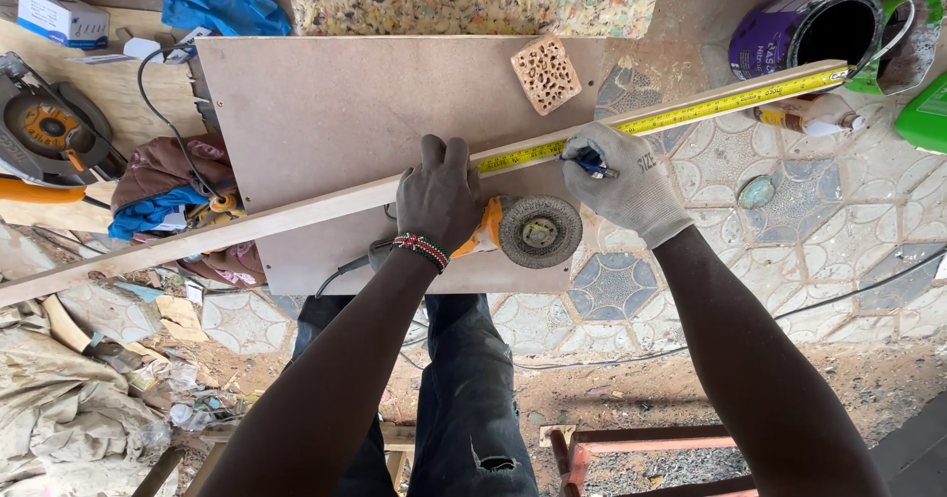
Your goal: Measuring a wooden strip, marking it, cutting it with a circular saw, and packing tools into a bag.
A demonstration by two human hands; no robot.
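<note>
A long pale wooden strip (pixel 296 213) lies slantwise across a brown board (pixel 326 103). A yellow tape measure (pixel 691 110) is stretched along its right half. My left hand (pixel 439 196), bare with a beaded wristband, presses down on the strip and the tape's end. My right hand (pixel 621 183) wears a grey glove and holds a blue pen (pixel 590 165) with its tip against the strip beside the tape. An orange angle grinder with a wire wheel (pixel 528 229) lies on the board just under my hands.
A circular saw (pixel 44 127) sits at the far left beside crumpled cloth (pixel 163 186). A foam slab (pixel 473 4) lies at the top, a small foam block (pixel 546 73) on the board. A purple paint can (pixel 804 29), green containers and a bottle stand at the upper right on patterned flooring.
</note>
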